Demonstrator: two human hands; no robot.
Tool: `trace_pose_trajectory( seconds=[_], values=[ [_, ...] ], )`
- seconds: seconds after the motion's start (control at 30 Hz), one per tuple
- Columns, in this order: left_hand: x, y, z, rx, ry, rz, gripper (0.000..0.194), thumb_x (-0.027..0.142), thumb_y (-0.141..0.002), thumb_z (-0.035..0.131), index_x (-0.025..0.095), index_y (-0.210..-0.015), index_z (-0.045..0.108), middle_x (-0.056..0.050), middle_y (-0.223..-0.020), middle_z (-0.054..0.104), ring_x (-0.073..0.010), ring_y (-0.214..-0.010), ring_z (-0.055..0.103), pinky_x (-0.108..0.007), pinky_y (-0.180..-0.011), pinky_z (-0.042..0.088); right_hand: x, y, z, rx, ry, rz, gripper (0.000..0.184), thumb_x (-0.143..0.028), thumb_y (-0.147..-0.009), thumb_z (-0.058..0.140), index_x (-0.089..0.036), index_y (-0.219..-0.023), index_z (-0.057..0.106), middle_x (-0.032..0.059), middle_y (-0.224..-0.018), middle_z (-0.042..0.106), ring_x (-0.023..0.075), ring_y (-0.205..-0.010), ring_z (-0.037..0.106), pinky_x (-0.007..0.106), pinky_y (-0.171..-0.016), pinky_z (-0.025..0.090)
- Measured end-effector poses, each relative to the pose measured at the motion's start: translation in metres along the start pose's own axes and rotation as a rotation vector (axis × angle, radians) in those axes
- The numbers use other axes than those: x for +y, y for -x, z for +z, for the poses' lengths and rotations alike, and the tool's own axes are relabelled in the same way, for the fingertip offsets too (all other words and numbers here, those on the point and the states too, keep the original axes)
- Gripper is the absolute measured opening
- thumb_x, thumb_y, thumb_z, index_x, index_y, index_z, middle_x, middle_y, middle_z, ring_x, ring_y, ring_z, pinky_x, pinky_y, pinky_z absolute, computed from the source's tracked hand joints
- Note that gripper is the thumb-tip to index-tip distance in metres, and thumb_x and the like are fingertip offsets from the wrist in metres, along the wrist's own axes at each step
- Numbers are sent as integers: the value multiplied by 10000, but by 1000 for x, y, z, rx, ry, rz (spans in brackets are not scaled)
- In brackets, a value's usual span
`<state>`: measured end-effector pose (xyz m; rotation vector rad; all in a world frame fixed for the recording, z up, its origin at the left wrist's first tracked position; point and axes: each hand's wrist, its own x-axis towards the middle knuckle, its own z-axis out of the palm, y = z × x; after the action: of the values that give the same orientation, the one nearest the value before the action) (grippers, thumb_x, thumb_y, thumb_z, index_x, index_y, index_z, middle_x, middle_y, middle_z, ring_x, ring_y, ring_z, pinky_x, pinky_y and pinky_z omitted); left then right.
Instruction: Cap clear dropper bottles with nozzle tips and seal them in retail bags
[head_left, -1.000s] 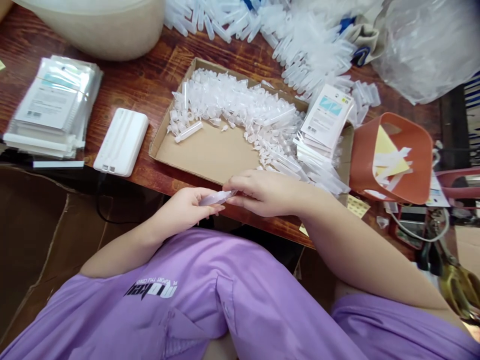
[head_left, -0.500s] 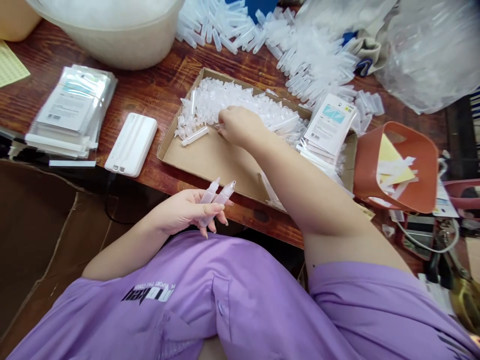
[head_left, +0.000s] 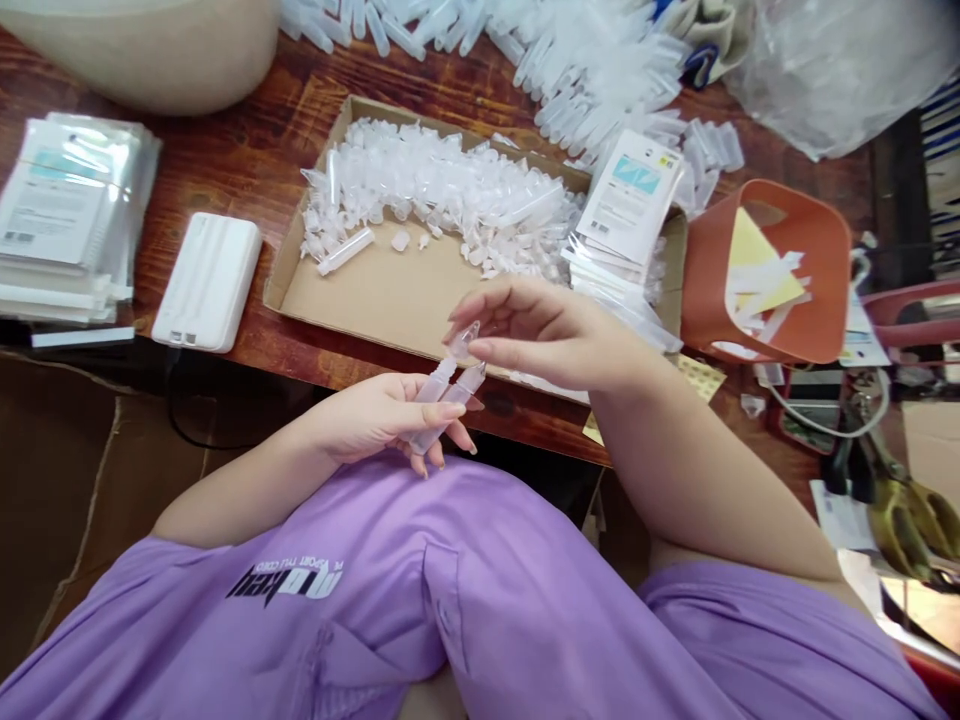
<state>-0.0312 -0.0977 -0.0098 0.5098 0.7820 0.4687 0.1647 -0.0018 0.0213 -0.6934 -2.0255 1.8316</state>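
Two slim translucent plastic tubes [head_left: 424, 425] lie side by side in my left hand [head_left: 375, 415], pinched between thumb and fingers with their tips pointing up. One tube has a clear cap on; the other shows a bare threaded neck. My right hand [head_left: 540, 335] holds a small clear pointed cap [head_left: 463, 340] between thumb and fingertips, right at the tip of the bare tube. Just beyond the hands, a shallow cardboard tray [head_left: 375, 300] carries a heap of clear caps [head_left: 450, 180], with a loose tube [head_left: 346, 251] at its left.
A white power bank [head_left: 208, 282] and stacked printed packets [head_left: 64, 210] are on the left. More packets [head_left: 626, 200] rest on the tray's right end, beside an orange bin [head_left: 817, 270]. Many tubes [head_left: 600, 80] lie behind. A large tub [head_left: 165, 50] stands back left; scissors [head_left: 907, 510] lie far right.
My right hand reached into the heap in the tray and came back with a cap to the tubes. My left hand turned the tubes upward and stays near the table edge.
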Motion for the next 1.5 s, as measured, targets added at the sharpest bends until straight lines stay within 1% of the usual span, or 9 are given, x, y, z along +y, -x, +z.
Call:
trace_pose_trajectory(
  seconds=[0.17,0.37,0.53,0.67,0.8,1.1,1.23,1.37,1.5],
  values=[
    [2,-11,17,-35,-183,-41,304,399,-815,743,127,-857,615,-36,-799,703,-77,-598,637,-171,-531,534,2,30,-7,-79,20,47,180,-282,-887,632,-157,-1013,603,48,-984,711,118,-850,682,246,-752,553],
    [4,-17,32,-57,-335,-130,309,410,-832,710,135,-894,584,0,-713,652,-88,-598,624,-187,-549,530,-8,43,-16,-137,414,-30,219,-367,-905,608,-175,-949,705,34,-905,723,134,-828,656,253,-740,480],
    [7,-22,40,-35,-365,-140,323,434,-837,699,137,-810,575,9,-667,627,-90,-571,614,-192,-533,528,-3,46,-15,-49,797,-80,530,-478,-1012,375,-150,-730,682,50,-682,586,140,-672,521,299,-670,376],
    [9,-25,43,-91,-296,-187,318,430,-823,724,135,-871,615,19,-668,631,-79,-540,608,-179,-509,516,1,53,-24,-165,699,-253,451,-533,-974,471,-135,-1036,674,92,-968,646,163,-880,568,300,-788,427],
    [9,-27,46,-149,-226,-270,386,433,-798,755,133,-1014,646,18,-675,637,-83,-527,610,-180,-492,519,1,57,-28,-220,690,-238,479,-424,-1039,356,-137,-829,677,44,-740,598,128,-736,527,272,-734,409],
    [10,-31,51,-180,-138,-362,352,379,-816,751,133,-1057,679,10,-667,641,-90,-517,617,-180,-461,527,10,67,-25,-187,637,-224,453,-414,-1033,371,-133,-854,677,55,-805,614,136,-773,549,277,-742,422],
    [11,-32,54,-179,-144,-365,328,369,-829,738,132,-1048,677,13,-661,633,-85,-514,611,-173,-460,527,11,73,-22,-164,563,-229,360,-451,-983,496,-134,-1045,654,81,-1000,638,153,-910,576,284,-806,441],
    [13,-32,57,-176,-174,-369,350,392,-829,732,133,-1054,663,21,-665,615,-86,-515,600,-176,-448,524,11,77,-21,-159,600,-201,415,-393,-1031,394,-132,-853,664,45,-786,605,137,-776,540,274,-749,411],
    [16,-33,58,-181,-211,-341,360,435,-811,742,132,-988,662,15,-681,614,-82,-515,598,-175,-457,518,10,83,-26,-120,572,-238,375,-451,-992,482,-132,-1066,663,89,-1009,645,161,-931,579,286,-823,433]
  ],
)
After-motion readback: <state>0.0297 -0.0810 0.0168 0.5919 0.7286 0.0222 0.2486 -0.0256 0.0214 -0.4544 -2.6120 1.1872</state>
